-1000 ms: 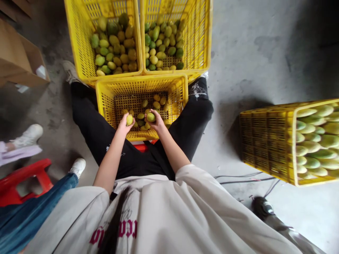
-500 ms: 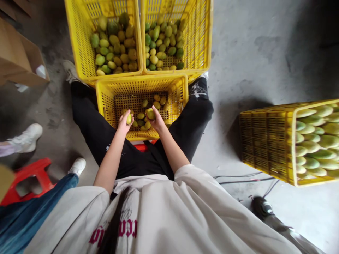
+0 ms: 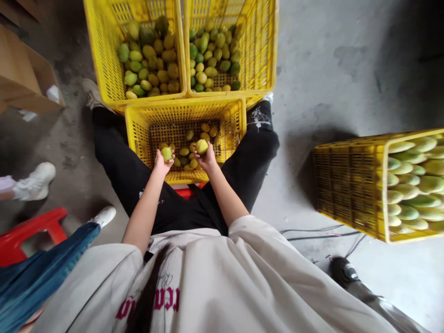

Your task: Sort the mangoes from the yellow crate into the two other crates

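Left hand [image 3: 161, 163] cupping yellow-green fruit [image 3: 166, 154], right hand [image 3: 207, 159] cupping second fruit [image 3: 201, 146]; palms up, leaving tops exposed. Crate [image 3: 138, 132] between knees [image 3: 267, 143], likely for easy reach.

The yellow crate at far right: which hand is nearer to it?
Right. The right hand holds a fruit left of the crate; the left hand is farther left.

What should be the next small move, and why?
Perhaps the right hand should carry its fruit to the right crate of the far pair: the left hand holds another fruit, so neither is free, and that crate has similar fruit.
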### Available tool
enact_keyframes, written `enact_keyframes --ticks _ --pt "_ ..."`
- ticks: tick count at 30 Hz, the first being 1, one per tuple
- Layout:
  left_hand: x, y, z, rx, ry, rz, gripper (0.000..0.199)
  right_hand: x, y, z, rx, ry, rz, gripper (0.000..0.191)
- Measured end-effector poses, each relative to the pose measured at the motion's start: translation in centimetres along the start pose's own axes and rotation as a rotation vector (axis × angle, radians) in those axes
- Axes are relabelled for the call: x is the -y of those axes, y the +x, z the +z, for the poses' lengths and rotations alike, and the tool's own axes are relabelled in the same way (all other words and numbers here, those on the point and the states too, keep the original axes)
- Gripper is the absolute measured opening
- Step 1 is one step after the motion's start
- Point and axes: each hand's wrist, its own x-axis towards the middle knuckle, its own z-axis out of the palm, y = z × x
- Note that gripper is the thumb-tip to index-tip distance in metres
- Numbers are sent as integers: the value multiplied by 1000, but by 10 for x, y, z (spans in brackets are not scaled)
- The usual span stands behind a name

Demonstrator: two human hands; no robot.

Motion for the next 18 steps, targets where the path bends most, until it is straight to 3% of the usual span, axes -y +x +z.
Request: enact_keyframes --ticks 4,7,15,18 --pt "0 2 0 8 18 32 37 1 5 -7 -9 18 -109 18" --pt "2 6 0 -22 47 55 22 1 6 -10 -10 19 -130 15" --pt "6 18 -4 -36 24 105 47 1 4 -11 -49 92 -85 7" --pt "4 15 -3 -45 -5 118 41 2 4 -11 -66 106 -79 6"
